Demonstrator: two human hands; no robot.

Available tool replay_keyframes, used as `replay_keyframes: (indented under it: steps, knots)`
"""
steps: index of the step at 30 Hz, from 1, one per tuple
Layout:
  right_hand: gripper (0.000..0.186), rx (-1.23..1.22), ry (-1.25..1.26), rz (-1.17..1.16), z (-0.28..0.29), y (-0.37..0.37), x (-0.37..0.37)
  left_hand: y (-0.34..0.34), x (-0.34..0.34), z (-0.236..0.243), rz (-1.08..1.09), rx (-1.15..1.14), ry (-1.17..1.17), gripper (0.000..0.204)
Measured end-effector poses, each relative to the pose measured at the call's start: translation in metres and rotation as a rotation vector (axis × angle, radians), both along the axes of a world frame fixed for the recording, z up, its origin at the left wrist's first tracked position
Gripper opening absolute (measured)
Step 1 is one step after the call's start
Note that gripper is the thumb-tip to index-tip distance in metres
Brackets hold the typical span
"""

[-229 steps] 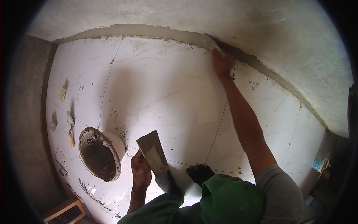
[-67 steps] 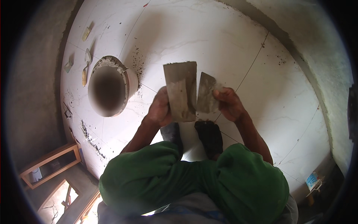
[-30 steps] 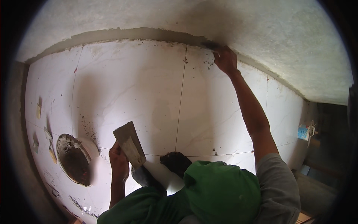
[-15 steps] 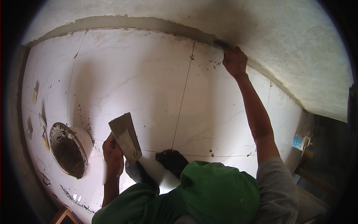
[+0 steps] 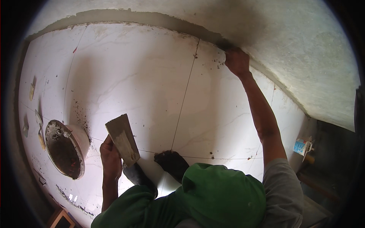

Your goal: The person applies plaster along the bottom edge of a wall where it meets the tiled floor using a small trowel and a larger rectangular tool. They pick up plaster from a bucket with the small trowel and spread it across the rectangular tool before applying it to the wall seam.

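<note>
My left hand grips a flat rectangular board smeared with grey mortar, held tilted above the tiled floor. At the far right, my right hand is closed round a dark hand tool. That tool lies against the band of damp grey mortar along the foot of the wall; its exact kind is lost in shadow. To the left of my left hand stands a bucket with a mortar-crusted rim and a dark inside.
Pale marbled tiles carry scattered mortar crumbs. Beyond the bucket lie a trowel with a wooden handle and a small scraper-like tool. A white and blue container stands at the right. A wooden-framed object sits at the lower left.
The floor, bucket and board all appear slightly farther left as the view shifts. My right hand and its tool stay at the wall's foot, with only a slight shift left.
</note>
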State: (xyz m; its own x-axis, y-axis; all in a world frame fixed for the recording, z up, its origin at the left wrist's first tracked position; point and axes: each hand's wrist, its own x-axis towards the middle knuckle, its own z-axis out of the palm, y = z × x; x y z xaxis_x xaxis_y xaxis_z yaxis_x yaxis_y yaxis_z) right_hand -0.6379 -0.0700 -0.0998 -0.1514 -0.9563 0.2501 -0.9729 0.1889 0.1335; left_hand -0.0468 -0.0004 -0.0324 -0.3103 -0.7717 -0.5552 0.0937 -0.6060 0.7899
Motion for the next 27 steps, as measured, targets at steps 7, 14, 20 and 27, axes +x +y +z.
replay_keyframes:
  steps: [7, 14, 20, 27]
  knots:
    - [0.017, -0.070, -0.043, 0.058, 0.043, -0.010, 0.052, 0.000, 0.006, 0.010, 0.087, -0.076, 0.010, 0.035]
    - [0.018, 0.001, 0.047, -0.062, 0.052, -0.014, 0.020, 0.002, 0.002, 0.010, 0.023, -0.069, -0.032, 0.034]
    - [0.017, 0.004, 0.026, -0.002, 0.038, -0.032, 0.024, 0.007, 0.003, 0.001, 0.000, -0.075, -0.034, 0.033]
    - [0.023, -0.032, -1.187, -0.084, 0.090, 0.021, 0.111, 0.010, 0.011, -0.017, 0.085, 0.089, 0.176, 0.042]
